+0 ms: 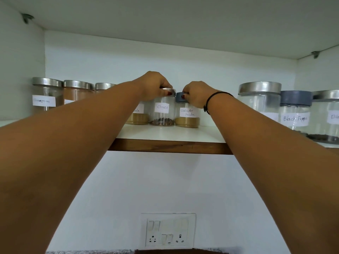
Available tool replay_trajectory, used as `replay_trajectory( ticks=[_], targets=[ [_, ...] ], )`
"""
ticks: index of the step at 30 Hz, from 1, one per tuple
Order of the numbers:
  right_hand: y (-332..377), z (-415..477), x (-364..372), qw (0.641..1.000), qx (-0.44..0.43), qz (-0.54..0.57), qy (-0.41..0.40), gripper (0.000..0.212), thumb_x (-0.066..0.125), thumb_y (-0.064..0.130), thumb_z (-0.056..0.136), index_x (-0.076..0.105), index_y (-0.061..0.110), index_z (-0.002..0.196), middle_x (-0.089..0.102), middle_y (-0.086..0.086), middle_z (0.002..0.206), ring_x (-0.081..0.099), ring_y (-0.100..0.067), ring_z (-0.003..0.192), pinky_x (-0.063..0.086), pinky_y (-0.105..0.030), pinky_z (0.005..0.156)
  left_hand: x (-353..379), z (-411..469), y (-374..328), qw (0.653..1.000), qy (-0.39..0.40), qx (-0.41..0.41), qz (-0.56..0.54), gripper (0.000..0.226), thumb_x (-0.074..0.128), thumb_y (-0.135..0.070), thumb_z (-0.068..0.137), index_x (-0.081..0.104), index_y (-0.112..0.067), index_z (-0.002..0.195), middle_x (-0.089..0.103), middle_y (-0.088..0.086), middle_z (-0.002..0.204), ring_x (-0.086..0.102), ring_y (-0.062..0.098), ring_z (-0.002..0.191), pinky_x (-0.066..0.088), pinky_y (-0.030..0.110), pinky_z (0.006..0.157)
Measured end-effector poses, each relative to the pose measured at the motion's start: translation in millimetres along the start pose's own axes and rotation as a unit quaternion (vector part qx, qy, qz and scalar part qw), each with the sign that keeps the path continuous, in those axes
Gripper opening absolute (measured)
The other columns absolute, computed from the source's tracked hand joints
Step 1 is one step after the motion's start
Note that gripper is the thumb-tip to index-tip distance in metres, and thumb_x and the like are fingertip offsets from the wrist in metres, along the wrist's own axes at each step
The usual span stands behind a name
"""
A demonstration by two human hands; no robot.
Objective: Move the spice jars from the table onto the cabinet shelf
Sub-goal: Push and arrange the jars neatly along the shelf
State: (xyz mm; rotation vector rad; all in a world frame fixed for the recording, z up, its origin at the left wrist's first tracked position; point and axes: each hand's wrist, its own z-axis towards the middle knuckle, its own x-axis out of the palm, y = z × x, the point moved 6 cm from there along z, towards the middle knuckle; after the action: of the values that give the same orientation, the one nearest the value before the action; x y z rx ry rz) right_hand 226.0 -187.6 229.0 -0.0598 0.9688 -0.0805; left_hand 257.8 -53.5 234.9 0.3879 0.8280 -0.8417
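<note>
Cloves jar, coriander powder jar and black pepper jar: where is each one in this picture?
Cloves jar [162, 109]: head view, on its white label.
Coriander powder jar [187, 113]: head view, on its white label.
Black pepper jar [295, 118]: head view, on its white label.

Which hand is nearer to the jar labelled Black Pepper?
Right. The right hand grips the coriander jar by its lid, left of the Black Pepper jar; the left hand grips the cloves jar, farther left.
</note>
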Motion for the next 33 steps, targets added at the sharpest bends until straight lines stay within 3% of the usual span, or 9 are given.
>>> replay_trajectory(
  ticks=[4, 15, 19, 20, 23, 27, 30, 33],
  targets=[
    [-1, 1, 0, 1.0, -0.003, 0.005, 0.014, 0.035, 0.042, 0.02, 0.103, 0.062, -0.002, 0.121, 0.063, -0.02, 0.121, 0.058, -0.033, 0.109, 0.043, -0.035, 0.086, 4, 1, -1, 0.998, 0.002, -0.001, 0.059, 0.033, 0.053, -0.036, 0.1, 0.068, -0.017, 0.123, 0.069, 0.006, 0.117, 0.06, 0.025, 0.106, 0.048, 0.038, 0.089],
    [-4, -1, 11, 0.999, -0.019, 0.005, -0.034, 0.034, 0.037, 0.021, 0.104, 0.06, 0.001, 0.119, 0.062, -0.018, 0.118, 0.056, -0.034, 0.109, 0.043, -0.038, 0.088, 9, 0, -1, 0.994, 0.001, -0.008, 0.106, 0.034, 0.047, -0.033, 0.102, 0.064, -0.016, 0.127, 0.065, 0.006, 0.121, 0.057, 0.027, 0.111, 0.048, 0.045, 0.094],
    [-6, -2, 10, 0.998, -0.022, 0.028, -0.045, 0.035, 0.031, 0.02, 0.104, 0.057, 0.0, 0.118, 0.061, -0.018, 0.12, 0.055, -0.035, 0.11, 0.045, -0.04, 0.093, 7, -2, -2, 0.99, -0.014, 0.004, 0.141, 0.029, 0.044, -0.035, 0.101, 0.065, -0.016, 0.102, 0.056, 0.004, 0.098, 0.058, 0.031, 0.107, 0.049, 0.047, 0.089],
    [-7, -3, 10, 0.998, -0.024, 0.029, -0.049, 0.036, 0.029, 0.023, 0.105, 0.055, 0.001, 0.115, 0.061, -0.017, 0.117, 0.055, -0.035, 0.11, 0.044, -0.04, 0.092, 7, -3, -3, 0.99, -0.015, 0.005, 0.143, 0.029, 0.044, -0.036, 0.101, 0.064, -0.015, 0.103, 0.058, 0.006, 0.101, 0.057, 0.032, 0.109, 0.049, 0.048, 0.09],
    [-10, -6, 8, 0.997, -0.024, 0.019, -0.066, 0.034, 0.028, 0.031, 0.106, 0.049, 0.008, 0.093, 0.055, -0.01, 0.095, 0.054, -0.031, 0.095, 0.039, -0.036, 0.079, 5, -3, -4, 0.99, -0.026, -0.006, 0.139, 0.044, 0.043, -0.04, 0.101, 0.055, -0.012, 0.133, 0.055, 0.011, 0.135, 0.05, 0.031, 0.127, 0.044, 0.05, 0.102],
    [-11, -14, 2, 0.994, -0.017, 0.009, -0.104, 0.03, 0.028, 0.03, 0.105, 0.045, 0.013, 0.086, 0.053, -0.007, 0.087, 0.052, -0.027, 0.084, 0.035, -0.034, 0.072, 3, -4, -11, 0.992, -0.051, -0.005, 0.119, 0.046, 0.04, -0.039, 0.102, 0.051, -0.008, 0.134, 0.053, 0.014, 0.138, 0.049, 0.032, 0.127, 0.043, 0.049, 0.103],
    [0, -34, -13, 0.989, -0.041, -0.007, -0.145, 0.034, 0.029, 0.03, 0.104, 0.052, 0.009, 0.092, 0.059, -0.009, 0.09, 0.057, -0.03, 0.087, 0.043, -0.036, 0.073, -3, -6, -17, 0.993, -0.081, -0.003, 0.087, 0.044, 0.037, -0.036, 0.104, 0.052, -0.007, 0.133, 0.055, 0.016, 0.136, 0.052, 0.032, 0.124, 0.044, 0.047, 0.102],
    [16, -60, -34, 0.98, -0.095, -0.015, -0.172, 0.039, 0.03, 0.029, 0.104, 0.06, 0.005, 0.111, 0.065, -0.014, 0.102, 0.06, -0.031, 0.093, 0.049, -0.043, 0.084, -10, -13, -22, 0.992, -0.114, 0.0, 0.049, 0.043, 0.037, -0.033, 0.105, 0.051, -0.009, 0.138, 0.054, 0.015, 0.139, 0.051, 0.032, 0.126, 0.043, 0.046, 0.104]
  ],
)
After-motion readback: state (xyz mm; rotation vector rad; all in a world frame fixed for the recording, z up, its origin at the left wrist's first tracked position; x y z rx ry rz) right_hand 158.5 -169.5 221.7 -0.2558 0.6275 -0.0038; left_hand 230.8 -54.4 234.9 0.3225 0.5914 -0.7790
